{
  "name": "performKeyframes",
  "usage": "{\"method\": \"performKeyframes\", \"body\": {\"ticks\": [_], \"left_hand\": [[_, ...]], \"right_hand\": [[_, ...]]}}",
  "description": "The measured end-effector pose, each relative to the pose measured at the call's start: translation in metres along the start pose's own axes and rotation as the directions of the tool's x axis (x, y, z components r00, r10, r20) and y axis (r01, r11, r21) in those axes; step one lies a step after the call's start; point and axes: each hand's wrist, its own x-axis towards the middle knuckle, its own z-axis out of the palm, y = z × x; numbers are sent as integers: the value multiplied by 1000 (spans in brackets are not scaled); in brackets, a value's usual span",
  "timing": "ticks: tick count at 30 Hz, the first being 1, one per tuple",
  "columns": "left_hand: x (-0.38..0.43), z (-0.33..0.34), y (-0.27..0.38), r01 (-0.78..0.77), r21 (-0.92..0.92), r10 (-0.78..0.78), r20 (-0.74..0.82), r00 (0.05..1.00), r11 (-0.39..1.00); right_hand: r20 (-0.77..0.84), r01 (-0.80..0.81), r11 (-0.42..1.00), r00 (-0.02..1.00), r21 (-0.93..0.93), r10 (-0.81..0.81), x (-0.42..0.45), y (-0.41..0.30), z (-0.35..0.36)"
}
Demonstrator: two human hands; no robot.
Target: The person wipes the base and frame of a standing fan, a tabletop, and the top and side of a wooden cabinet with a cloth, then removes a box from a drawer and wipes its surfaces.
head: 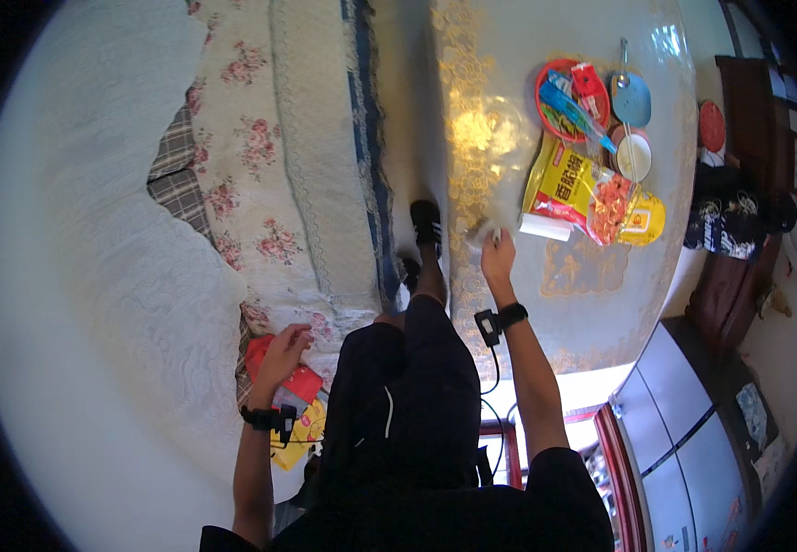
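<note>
My right hand is over the near side of the table, its fingers closed on a crumpled whitish wad, perhaps tissue or cloth. That wad lies against the gold-patterned clear table cover. Just beyond it are a white rectangular item and a large yellow food packet bearing writing. My left hand hangs over the sofa seat with fingers apart, holding nothing visible. Below that hand, on the sofa, rest a red bag and a yellow bag.
A red basket of packets, a blue dish with a metal utensil, and a bowl with chopsticks across it stand on the table. The floral-covered sofa runs along the left. A pale refrigerator stands at lower right.
</note>
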Motion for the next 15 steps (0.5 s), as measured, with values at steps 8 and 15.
{"method": "performKeyframes", "body": {"ticks": [8, 15], "left_hand": [[76, 41, 67, -126, 148, 109, 120, 987, 981], [88, 68, -2, -143, 187, 122, 121, 985, 972]], "right_hand": [[0, 291, 852, 946, -436, -323, 94, -67, 29], [39, 416, 800, 895, -432, -445, 37, -7, 41]]}}
